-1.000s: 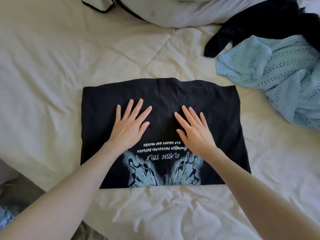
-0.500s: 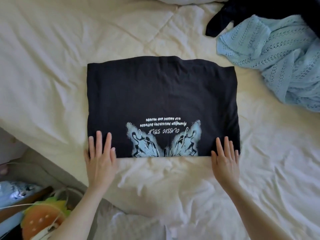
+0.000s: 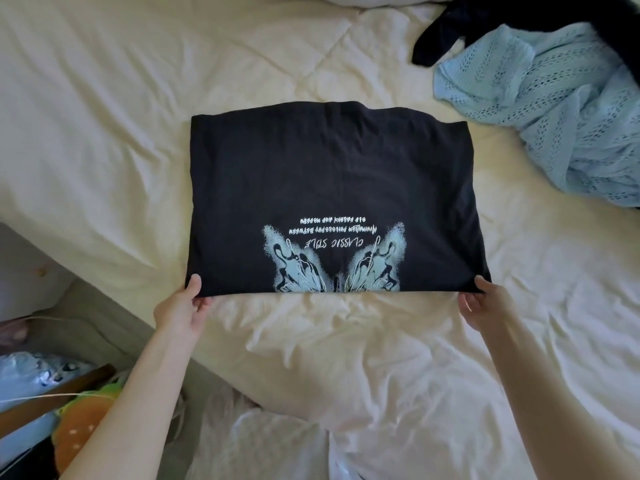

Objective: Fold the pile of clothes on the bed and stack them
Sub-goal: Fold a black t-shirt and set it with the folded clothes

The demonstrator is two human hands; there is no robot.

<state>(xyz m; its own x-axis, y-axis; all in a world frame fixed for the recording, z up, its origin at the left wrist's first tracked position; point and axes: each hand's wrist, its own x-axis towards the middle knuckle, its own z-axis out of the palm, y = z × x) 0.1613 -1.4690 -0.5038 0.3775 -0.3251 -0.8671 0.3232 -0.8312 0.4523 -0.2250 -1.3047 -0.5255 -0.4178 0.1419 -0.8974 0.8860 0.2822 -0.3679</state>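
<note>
Left hand [image 3: 180,308] pinches near-left corner of black t-shirt [image 3: 332,188], thumb on top. Shirt lies partly folded mid-bed [image 3: 104,116], butterfly print toward the person. Right hand [image 3: 485,303] pinches near-right corner. Far right: light blue knit [image 3: 554,109] and dark garment [image 3: 446,32], unfolded.

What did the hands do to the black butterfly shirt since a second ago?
Both hands slid from flat on the middle of the black shirt back to its near edge. Now the left hand and right hand each pinch a near corner. The shirt stays folded on the bed; the blue knit top has not been touched.
</note>
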